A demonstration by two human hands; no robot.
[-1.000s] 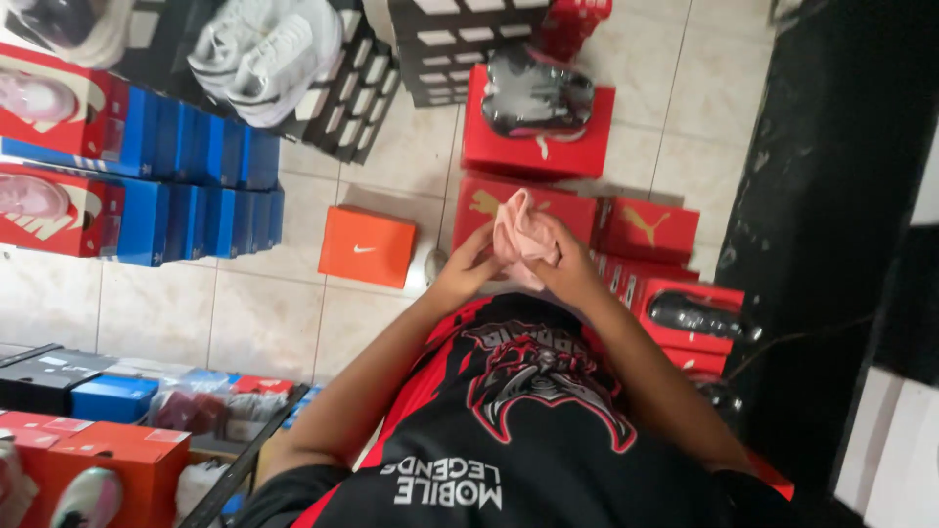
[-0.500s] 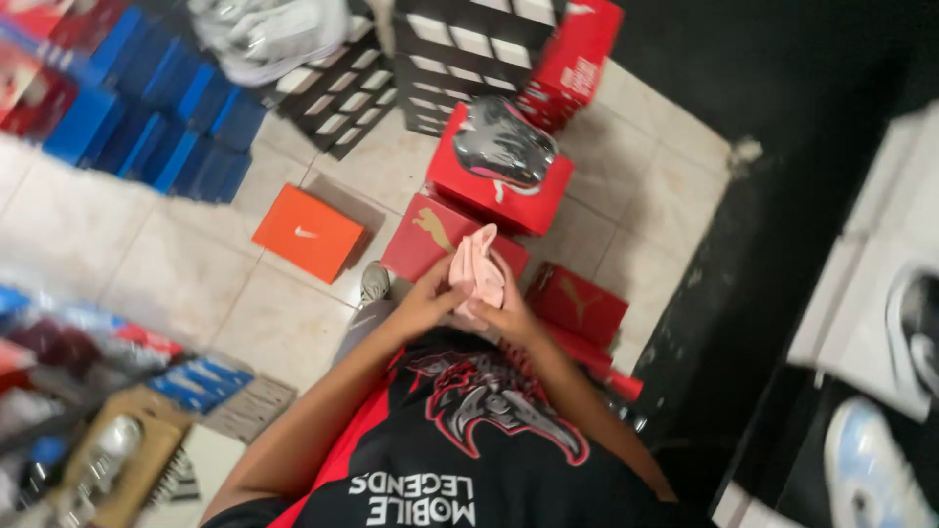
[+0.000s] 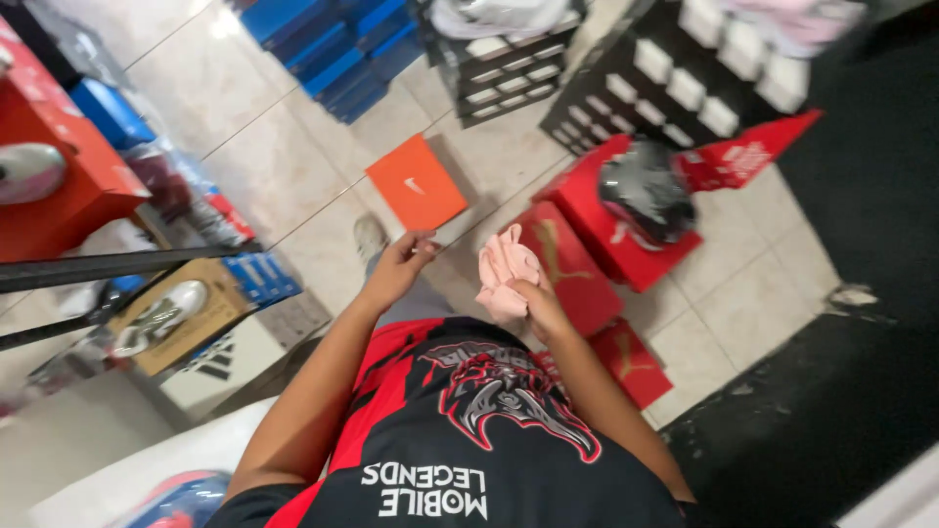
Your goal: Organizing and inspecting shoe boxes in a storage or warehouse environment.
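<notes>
Right hand (image 3: 541, 305) grips pink cloth (image 3: 504, 269) (soft, light, likely bunches anywhere); left hand (image 3: 403, 262) beside cloth, fingers loosely curled, empty.

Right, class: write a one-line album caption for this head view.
Right hand holds a pink cloth, left hand apart, above an orange box and red boxes.

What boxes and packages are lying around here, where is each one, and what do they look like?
Orange shoebox: flat on the tiled floor, just beyond the left hand; white logo mark.
Red shoeboxes: on the floor beside the right hand, which holds a pink cloth; one carries a dark shoe.
Blue shoeboxes: stacked at the top.
Black shoeboxes: stacked top right, white labels.
Tan box: left, holding a white shoe.
</notes>
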